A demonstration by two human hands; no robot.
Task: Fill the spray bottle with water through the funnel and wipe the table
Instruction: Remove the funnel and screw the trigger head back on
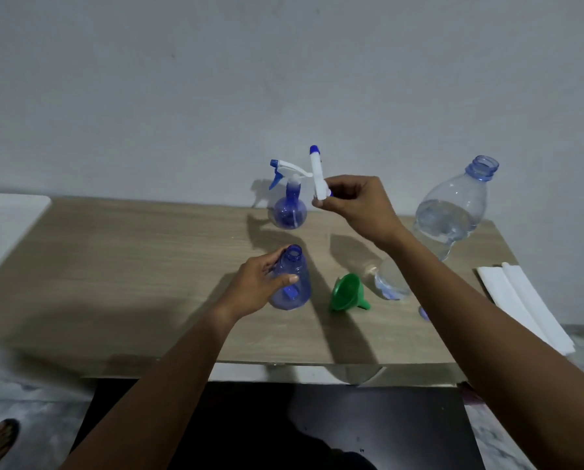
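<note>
Fingers [285, 279] of the left hand [256, 286] wrap the open-necked blue spray bottle [292, 283] standing on the worktop [131, 266], while the right hand [355, 205] pinches the removed white trigger head [317, 174] aloft, the green funnel [348, 293] lying just beside the bottle.

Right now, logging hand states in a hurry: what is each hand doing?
Left hand: closed around the open blue plastic spray bottle.
Right hand: grip shut on the white-and-blue trigger sprayer head.
</note>
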